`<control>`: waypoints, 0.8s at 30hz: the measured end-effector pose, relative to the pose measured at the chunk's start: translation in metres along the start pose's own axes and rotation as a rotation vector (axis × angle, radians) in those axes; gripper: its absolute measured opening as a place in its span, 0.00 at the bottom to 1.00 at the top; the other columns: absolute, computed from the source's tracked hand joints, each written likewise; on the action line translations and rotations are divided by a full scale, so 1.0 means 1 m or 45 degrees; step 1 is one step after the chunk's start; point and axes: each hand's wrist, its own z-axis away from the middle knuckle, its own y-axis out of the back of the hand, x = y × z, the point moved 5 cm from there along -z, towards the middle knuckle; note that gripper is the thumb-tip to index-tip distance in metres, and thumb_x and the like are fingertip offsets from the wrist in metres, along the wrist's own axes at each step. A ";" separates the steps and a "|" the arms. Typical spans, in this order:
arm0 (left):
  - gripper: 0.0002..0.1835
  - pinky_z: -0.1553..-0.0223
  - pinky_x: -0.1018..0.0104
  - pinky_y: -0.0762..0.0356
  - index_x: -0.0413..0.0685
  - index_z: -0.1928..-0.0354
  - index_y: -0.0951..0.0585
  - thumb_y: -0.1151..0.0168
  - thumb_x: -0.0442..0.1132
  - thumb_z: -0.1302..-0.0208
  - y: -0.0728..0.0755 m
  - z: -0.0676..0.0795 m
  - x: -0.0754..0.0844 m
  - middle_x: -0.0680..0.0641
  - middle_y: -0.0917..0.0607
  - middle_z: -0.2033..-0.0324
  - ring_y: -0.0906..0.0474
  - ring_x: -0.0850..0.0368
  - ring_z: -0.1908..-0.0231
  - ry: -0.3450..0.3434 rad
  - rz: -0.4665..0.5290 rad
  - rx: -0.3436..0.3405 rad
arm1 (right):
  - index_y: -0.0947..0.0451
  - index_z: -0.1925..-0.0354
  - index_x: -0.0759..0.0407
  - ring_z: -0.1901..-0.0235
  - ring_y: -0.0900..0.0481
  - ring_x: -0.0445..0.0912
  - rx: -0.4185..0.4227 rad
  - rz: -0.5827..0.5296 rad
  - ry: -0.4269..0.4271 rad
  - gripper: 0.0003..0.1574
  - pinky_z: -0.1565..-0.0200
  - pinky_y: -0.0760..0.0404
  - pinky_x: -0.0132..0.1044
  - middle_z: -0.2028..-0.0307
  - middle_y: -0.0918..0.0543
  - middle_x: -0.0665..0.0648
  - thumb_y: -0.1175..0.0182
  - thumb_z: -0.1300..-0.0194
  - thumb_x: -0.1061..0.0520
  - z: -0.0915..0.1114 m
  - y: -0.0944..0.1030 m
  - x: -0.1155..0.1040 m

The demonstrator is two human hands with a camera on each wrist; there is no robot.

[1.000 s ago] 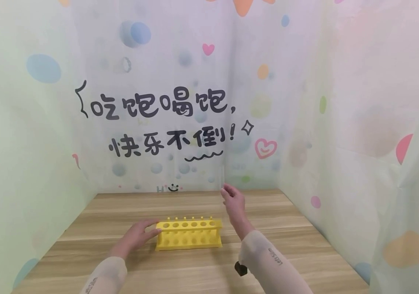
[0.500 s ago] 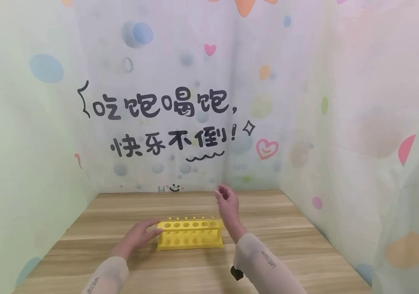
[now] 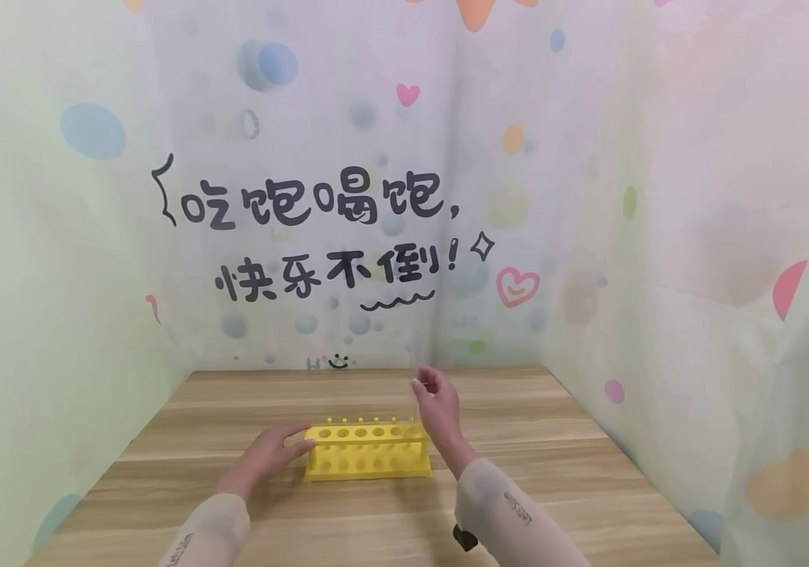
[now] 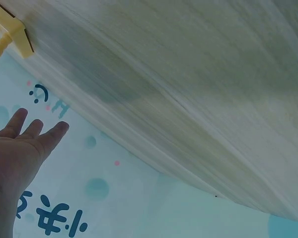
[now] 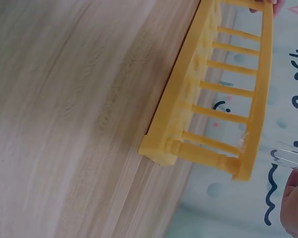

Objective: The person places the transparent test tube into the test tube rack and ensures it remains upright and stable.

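Note:
A yellow test tube rack (image 3: pixel 369 476) with a row of round holes stands on the table. My left hand (image 3: pixel 262 457) holds its left end, thumb in front and fingers over the top edge. In the left wrist view several fingers of that left hand (image 4: pixel 15 158) show outstretched beside the rack's corner (image 4: pixel 10 29), the grip itself out of frame. My right hand (image 3: pixel 438 413) pinches a clear test tube (image 5: pixel 290 156) upright over the rack's rightmost hole. Whether the tube's lower end sits in the hole is hard to tell. Only part of the right hand (image 5: pixel 295 206) shows in the right wrist view.
A wood-grain table (image 3: pixel 347 528) carries the rack. A small black object (image 3: pixel 465 538) shows beneath the right sleeve. Pale patterned curtains with dark lettering (image 3: pixel 326 197) stand behind and on both sides.
My right hand has moved left and slightly down with the tube, from beside the rack to above its right end. The left hand has stayed on the rack's left end.

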 end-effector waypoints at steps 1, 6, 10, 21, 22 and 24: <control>0.28 0.39 0.35 0.34 0.38 0.37 0.24 0.39 0.50 0.30 0.000 0.000 0.000 0.34 0.23 0.39 0.31 0.31 0.37 -0.001 0.000 0.001 | 0.23 0.46 0.65 0.55 0.21 0.50 -0.006 0.008 0.005 0.16 0.50 0.20 0.43 0.55 0.18 0.58 0.39 0.31 0.63 0.001 0.000 0.000; 0.28 0.39 0.35 0.34 0.38 0.37 0.24 0.39 0.51 0.30 0.000 0.000 0.000 0.34 0.23 0.40 0.31 0.31 0.38 0.002 -0.003 0.003 | 0.23 0.46 0.64 0.56 0.21 0.49 -0.027 0.026 0.012 0.15 0.52 0.20 0.40 0.56 0.18 0.58 0.39 0.31 0.63 0.004 0.001 0.004; 0.28 0.39 0.35 0.34 0.39 0.37 0.24 0.40 0.51 0.30 0.000 -0.001 0.000 0.34 0.22 0.40 0.31 0.31 0.38 0.010 -0.005 0.008 | 0.23 0.46 0.63 0.56 0.21 0.48 -0.041 0.041 0.003 0.15 0.53 0.20 0.38 0.57 0.18 0.57 0.39 0.31 0.62 0.007 0.001 0.010; 0.28 0.40 0.34 0.34 0.39 0.36 0.24 0.39 0.51 0.30 0.000 0.000 -0.001 0.34 0.23 0.40 0.31 0.31 0.38 0.026 0.002 0.001 | 0.23 0.48 0.63 0.57 0.21 0.48 -0.063 0.060 0.022 0.14 0.53 0.19 0.38 0.58 0.19 0.57 0.39 0.32 0.63 0.012 0.003 0.020; 0.28 0.40 0.34 0.34 0.39 0.36 0.24 0.39 0.51 0.30 0.000 0.000 -0.001 0.33 0.23 0.40 0.31 0.30 0.38 0.026 0.003 -0.001 | 0.23 0.48 0.63 0.57 0.21 0.48 -0.064 0.058 0.018 0.14 0.53 0.19 0.37 0.58 0.19 0.57 0.38 0.32 0.63 0.012 0.003 0.021; 0.28 0.39 0.34 0.34 0.39 0.36 0.24 0.39 0.51 0.30 0.000 0.000 -0.001 0.33 0.23 0.40 0.31 0.30 0.38 0.031 0.004 -0.002 | 0.23 0.48 0.63 0.57 0.21 0.48 -0.066 0.053 0.010 0.15 0.53 0.19 0.37 0.58 0.19 0.57 0.38 0.32 0.63 0.014 0.003 0.022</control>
